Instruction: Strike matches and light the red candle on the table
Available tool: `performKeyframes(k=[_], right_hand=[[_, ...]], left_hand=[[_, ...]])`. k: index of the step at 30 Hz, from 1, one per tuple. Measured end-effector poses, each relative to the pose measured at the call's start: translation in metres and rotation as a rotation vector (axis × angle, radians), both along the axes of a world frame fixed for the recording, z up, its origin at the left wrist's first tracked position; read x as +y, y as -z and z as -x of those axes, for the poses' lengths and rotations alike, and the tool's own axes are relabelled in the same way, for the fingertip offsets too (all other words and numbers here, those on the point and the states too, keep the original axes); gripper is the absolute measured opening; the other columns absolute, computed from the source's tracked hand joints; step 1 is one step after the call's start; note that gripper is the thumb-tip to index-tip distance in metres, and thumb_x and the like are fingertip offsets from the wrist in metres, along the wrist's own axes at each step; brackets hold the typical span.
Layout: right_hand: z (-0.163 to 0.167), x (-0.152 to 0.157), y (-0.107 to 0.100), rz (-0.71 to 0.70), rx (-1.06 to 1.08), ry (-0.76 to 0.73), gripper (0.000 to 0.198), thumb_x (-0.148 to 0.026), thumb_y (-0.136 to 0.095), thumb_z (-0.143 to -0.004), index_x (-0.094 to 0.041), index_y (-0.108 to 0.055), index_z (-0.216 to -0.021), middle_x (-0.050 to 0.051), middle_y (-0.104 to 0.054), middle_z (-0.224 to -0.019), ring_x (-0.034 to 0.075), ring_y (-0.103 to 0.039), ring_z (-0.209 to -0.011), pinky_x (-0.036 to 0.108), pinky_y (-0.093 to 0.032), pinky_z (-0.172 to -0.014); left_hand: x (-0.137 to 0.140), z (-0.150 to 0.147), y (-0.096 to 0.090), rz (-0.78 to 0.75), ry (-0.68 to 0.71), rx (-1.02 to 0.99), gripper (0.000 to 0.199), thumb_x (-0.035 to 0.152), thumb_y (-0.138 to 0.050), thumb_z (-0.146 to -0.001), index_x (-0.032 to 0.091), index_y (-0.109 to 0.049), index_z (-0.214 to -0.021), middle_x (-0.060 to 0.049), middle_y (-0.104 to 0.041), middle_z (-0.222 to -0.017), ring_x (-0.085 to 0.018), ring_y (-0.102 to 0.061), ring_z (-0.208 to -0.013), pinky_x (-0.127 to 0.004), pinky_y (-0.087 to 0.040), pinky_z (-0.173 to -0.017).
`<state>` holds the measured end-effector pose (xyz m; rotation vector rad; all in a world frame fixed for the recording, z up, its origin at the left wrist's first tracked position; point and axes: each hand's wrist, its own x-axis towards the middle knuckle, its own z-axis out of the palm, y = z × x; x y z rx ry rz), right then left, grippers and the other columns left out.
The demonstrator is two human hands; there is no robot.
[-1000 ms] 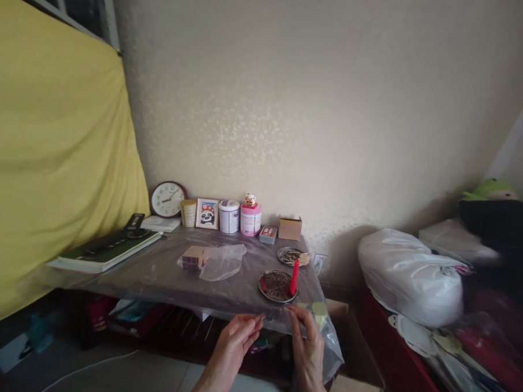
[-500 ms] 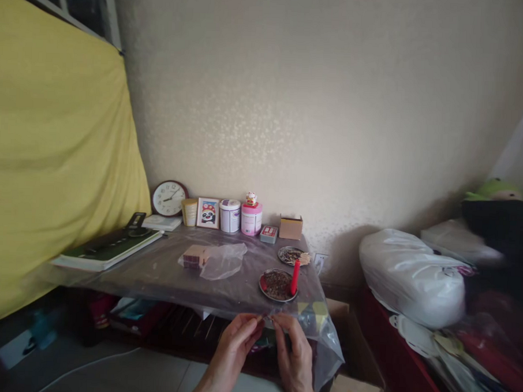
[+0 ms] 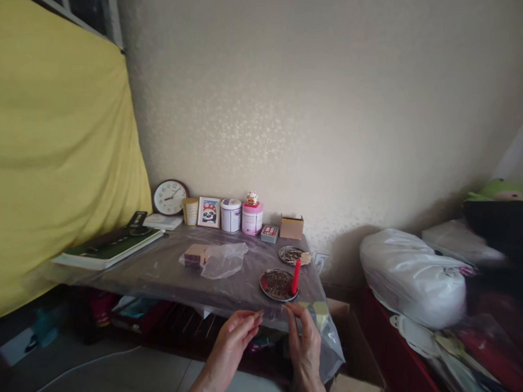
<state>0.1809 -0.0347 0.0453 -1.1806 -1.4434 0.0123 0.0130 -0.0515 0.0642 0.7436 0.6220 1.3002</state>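
Note:
My left hand (image 3: 238, 337) is closed in a pinch in front of the table edge, with a small brownish bit at its fingertips, too small to name. To its right, my right hand (image 3: 305, 342) also has thumb and finger pressed together; what they hold, if anything, cannot be made out. A gap separates the two hands. Just beyond them lies a round metal plate (image 3: 266, 294) covered in dark bits, with a red candle (image 3: 296, 277) upright at its right side. Behind it, a second plate (image 3: 284, 260) carries thin pale sticks.
On the plastic-covered table (image 3: 154, 281) are a brown block (image 3: 193, 255) beside a clear plastic bag (image 3: 224, 260), and a green book (image 3: 112, 247). A clock (image 3: 171, 197), picture frame (image 3: 209, 212), tins and a cardboard box (image 3: 291, 227) line the wall. White bags (image 3: 409, 274) lie right.
My hands, whose fingertips were close together, have drawn apart. The right hand has shifted right and slightly up; the left has moved a little to the left.

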Motion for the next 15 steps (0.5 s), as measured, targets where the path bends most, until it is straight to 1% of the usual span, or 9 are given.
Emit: performKeyframes(k=[4, 6, 10, 15], right_hand=[[-0.005, -0.004, -0.004, 0.112, 0.128, -0.009, 0.023, -0.038, -0.049, -0.086, -0.02, -0.063, -0.086, 0.003, -0.068, -0.082, 0.018, -0.063, -0.077, 0.027, -0.049, -0.072], [-0.004, -0.005, -0.004, 0.137, 0.178, -0.016, 0.023, -0.039, -0.05, -0.085, -0.019, -0.063, -0.086, 0.003, -0.068, -0.082, 0.018, -0.063, -0.078, 0.027, -0.048, -0.072], [0.003, -0.007, -0.003, 0.128, 0.214, -0.068, 0.023, -0.04, -0.053, -0.083, -0.019, -0.063, -0.083, 0.002, -0.069, -0.079, 0.017, -0.063, -0.074, 0.025, -0.049, -0.07], [0.014, -0.015, -0.005, 0.082, 0.198, -0.115, 0.019, -0.036, -0.055, -0.083, -0.02, -0.063, -0.081, 0.001, -0.069, -0.075, 0.015, -0.064, -0.068, 0.023, -0.051, -0.066]], left_hand=[[0.004, 0.005, 0.006, 0.015, -0.009, -0.004, 0.016, 0.027, -0.066, -0.074, 0.016, -0.067, -0.085, -0.008, -0.069, -0.097, -0.02, -0.059, -0.098, -0.035, -0.039, -0.095], [0.004, 0.005, 0.007, 0.021, -0.014, 0.002, 0.016, 0.027, -0.067, -0.073, 0.016, -0.067, -0.085, -0.009, -0.069, -0.098, -0.02, -0.059, -0.097, -0.035, -0.039, -0.094], [0.003, 0.003, 0.007, 0.021, -0.022, 0.012, 0.018, 0.028, -0.067, -0.072, 0.016, -0.067, -0.085, -0.009, -0.068, -0.097, -0.021, -0.059, -0.097, -0.036, -0.04, -0.092], [-0.001, -0.004, 0.005, -0.031, 0.025, -0.013, 0.015, 0.027, -0.063, -0.076, 0.017, -0.067, -0.087, -0.008, -0.068, -0.096, -0.021, -0.058, -0.099, -0.035, -0.039, -0.092]])
